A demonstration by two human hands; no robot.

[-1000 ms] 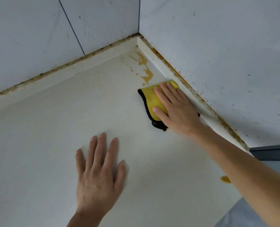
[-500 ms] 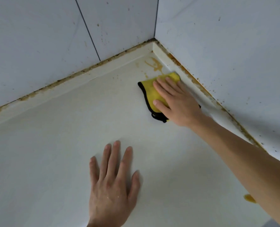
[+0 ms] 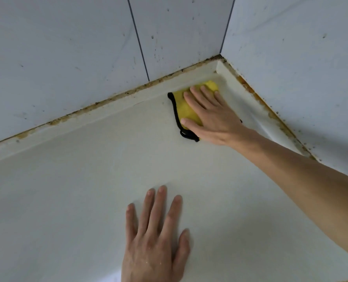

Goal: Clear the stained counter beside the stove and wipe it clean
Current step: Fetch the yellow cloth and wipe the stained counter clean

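A yellow cloth with a black edge (image 3: 186, 110) lies pressed flat on the off-white counter (image 3: 87, 190), deep in the far corner where the two raised back strips meet. My right hand (image 3: 211, 117) lies palm down on the cloth, fingers spread and pointing into the corner, holding it against the surface. My left hand (image 3: 155, 241) rests flat on the counter nearer to me, fingers apart, with nothing in it. The orange stain that lay in the corner is hidden under the cloth and hand.
White wall tiles (image 3: 67, 47) with dark specks rise behind and to the right. Brown grime lines the joint (image 3: 99, 103) between the back strip and the wall, and orange residue marks the right joint (image 3: 250, 90). A small orange spot (image 3: 347, 280) shows at the bottom right edge.
My right hand has slid the cloth forward into the corner, over the orange stain. My left hand has stayed flat on the counter; the view has tilted towards the corner.
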